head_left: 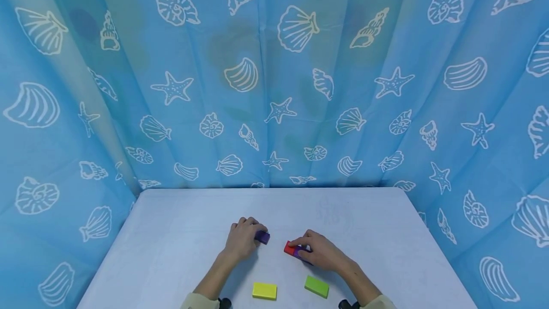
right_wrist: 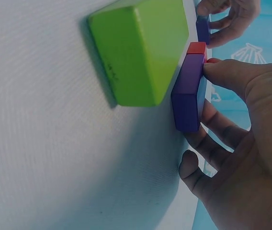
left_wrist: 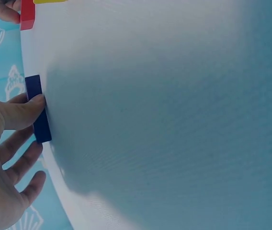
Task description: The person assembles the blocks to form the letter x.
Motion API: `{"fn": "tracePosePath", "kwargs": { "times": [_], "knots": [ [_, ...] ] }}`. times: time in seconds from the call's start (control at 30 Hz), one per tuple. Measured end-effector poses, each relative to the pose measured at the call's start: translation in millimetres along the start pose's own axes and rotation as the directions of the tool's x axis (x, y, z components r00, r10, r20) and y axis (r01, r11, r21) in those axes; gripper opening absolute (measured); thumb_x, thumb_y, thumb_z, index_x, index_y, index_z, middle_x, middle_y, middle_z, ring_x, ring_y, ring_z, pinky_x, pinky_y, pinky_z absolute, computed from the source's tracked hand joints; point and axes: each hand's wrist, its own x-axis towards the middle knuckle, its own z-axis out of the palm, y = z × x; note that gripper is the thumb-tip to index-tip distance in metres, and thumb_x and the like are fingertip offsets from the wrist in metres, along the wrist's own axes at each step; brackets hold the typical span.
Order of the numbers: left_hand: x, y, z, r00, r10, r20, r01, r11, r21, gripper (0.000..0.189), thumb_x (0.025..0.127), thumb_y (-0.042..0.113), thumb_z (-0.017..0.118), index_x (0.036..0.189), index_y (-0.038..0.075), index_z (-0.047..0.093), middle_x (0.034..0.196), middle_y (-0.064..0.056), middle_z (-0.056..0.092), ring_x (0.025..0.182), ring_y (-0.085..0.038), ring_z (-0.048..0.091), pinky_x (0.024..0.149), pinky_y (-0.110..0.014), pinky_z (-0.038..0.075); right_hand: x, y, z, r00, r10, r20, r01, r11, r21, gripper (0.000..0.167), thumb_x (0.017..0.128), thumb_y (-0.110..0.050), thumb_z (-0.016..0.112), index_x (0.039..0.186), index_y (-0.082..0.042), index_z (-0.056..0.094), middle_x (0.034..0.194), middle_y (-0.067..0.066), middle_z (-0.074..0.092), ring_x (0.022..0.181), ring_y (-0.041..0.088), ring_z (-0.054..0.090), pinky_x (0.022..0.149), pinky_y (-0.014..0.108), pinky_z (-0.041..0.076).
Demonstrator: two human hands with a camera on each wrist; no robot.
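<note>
My left hand (head_left: pixel 243 238) pinches a dark blue-purple block (head_left: pixel 263 238) between thumb and fingers, at the left of the table's middle. In the left wrist view this block (left_wrist: pixel 39 112) shows its long side, with the thumb across it. Just to the right, my right hand (head_left: pixel 324 252) grips a purple block (right_wrist: pixel 188 91). A red block (head_left: pixel 289 248) lies end to end with the purple one, beside the right thumb and fingertips. A gap separates the two hands. The right hand partly hides the purple block in the head view.
A yellow block (head_left: pixel 264 291) lies nearer the front of the white-covered table (head_left: pixel 180 223). To its right rests a green block (head_left: pixel 316 287), below the right hand. A blue curtain (head_left: pixel 274 85) with white shell prints hangs behind the table and along both sides.
</note>
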Motion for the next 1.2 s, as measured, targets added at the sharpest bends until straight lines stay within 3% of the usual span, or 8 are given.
{"fn": "tracePosePath", "kwargs": {
  "times": [0.3,1.2],
  "knots": [
    [-1.0,-0.7,2.6,1.0,0.004,-0.029,-0.004,1.0,-0.005,0.035,0.082,0.008,0.081,0.113,0.022,0.076,0.109,-0.003,0.069,0.104,-0.026,0.058,0.088,-0.05,0.046,-0.2,-0.4,-0.4,1.0,-0.012,0.005,0.012,1.0,0.019,0.03,0.096,-0.027,0.067,0.124,-0.037,0.071,0.104,-0.008,0.058,0.09,0.01,0.054,0.082,0.035,0.051],
    [-2.8,3.8,2.2,1.0,0.006,-0.025,-0.005,1.0,0.009,0.033,0.083,0.011,0.082,0.113,0.022,0.075,0.108,-0.001,0.069,0.103,-0.024,0.057,0.09,-0.049,0.047,0.6,3.3,2.0,1.0,0.002,0.002,-0.002,0.999,0.032,0.031,0.096,-0.029,0.066,0.125,-0.04,0.07,0.102,-0.01,0.058,0.087,0.009,0.053,0.078,0.032,0.049]
  ]
}}
